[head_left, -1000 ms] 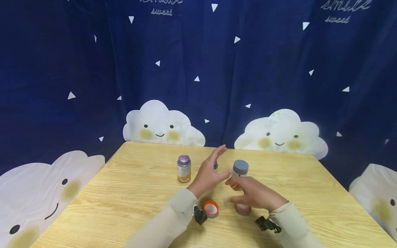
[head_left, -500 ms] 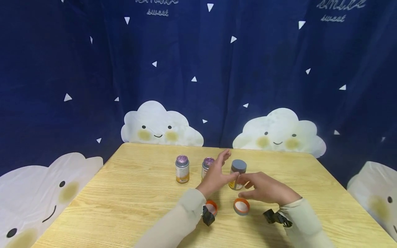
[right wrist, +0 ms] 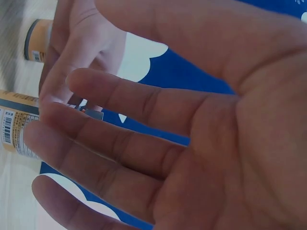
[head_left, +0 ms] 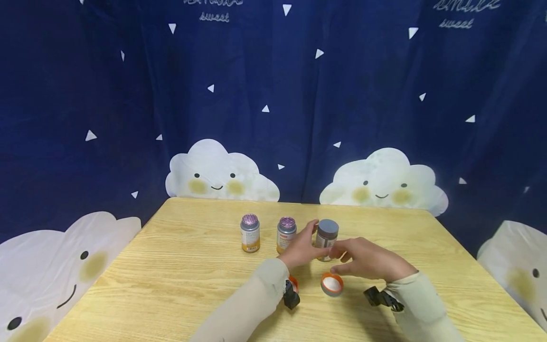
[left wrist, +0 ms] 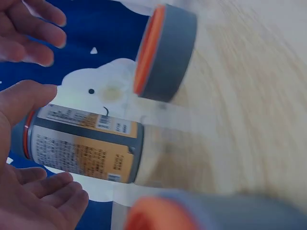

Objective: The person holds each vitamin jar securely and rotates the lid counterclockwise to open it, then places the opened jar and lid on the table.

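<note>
Three btls stand upright in a row on the bench [head_left: 192, 266], w/ gaps btwn them. Left btl [head_left: 250, 233] & mid btl [head_left: 286, 234] are uncapped, each showing shiny purplish foil over its mouth. Capped btl [head_left: 326, 239], at the right end, wears a grey cap; L wrist view shows a thin reddish-orange ring by the cap, plus tan/grey label w/ small print & barcodes.

L hand [head_left: 301, 248] is at the capped btl: thumb across the near side, fingers past the left side. Grip spread, thumb & fingers on opp. sides of the btl; can't tell re contact. R hand [head_left: 367, 259] hovers just right of & nearer than the same btl, palm twd L hand, fingers apart & slightly bent, thumb well off them, so that grip's spread too. Its fingertips meet the L thumb in head view; touch unclear.

2 loose caps lie on the bench, nearer the person than the btls, orange rim up, grey outside. Right cap [head_left: 332, 284] is pale inside & sits just on the near side of R thumb; left cap [head_left: 295, 281] is part hidden by the black L wrist cam [head_left: 291, 296]. Sleeves [head_left: 248, 304] are pale beige.

Behind: dk blue curtain [head_left: 239, 104] w/ white triangles, smiling clouds [head_left: 218, 161] & "sweet" in script up top.
</note>
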